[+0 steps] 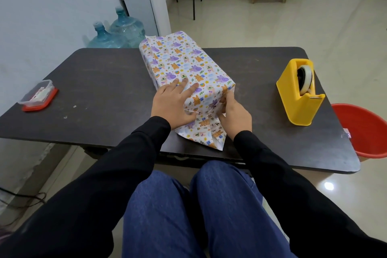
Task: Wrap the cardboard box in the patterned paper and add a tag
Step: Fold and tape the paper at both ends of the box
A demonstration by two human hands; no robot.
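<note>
The box (182, 63) lies in the middle of the dark table (100, 81), covered in white patterned paper with cartoon animals, so no cardboard shows. My left hand (173, 104) lies flat with straight fingers on the near top edge of the box and presses the paper down. My right hand (233, 113) is at the box's near right corner, its fingers folded onto the paper of the near end. A loose flap of paper (206, 134) spreads on the table below both hands. The far end of the paper stands open.
A yellow tape dispenser (299, 92) stands on the right of the table. A small clear container with a red lid (38, 96) sits at the left edge. A red bucket (365, 130) is on the floor at the right. Water jugs (119, 33) stand behind the table.
</note>
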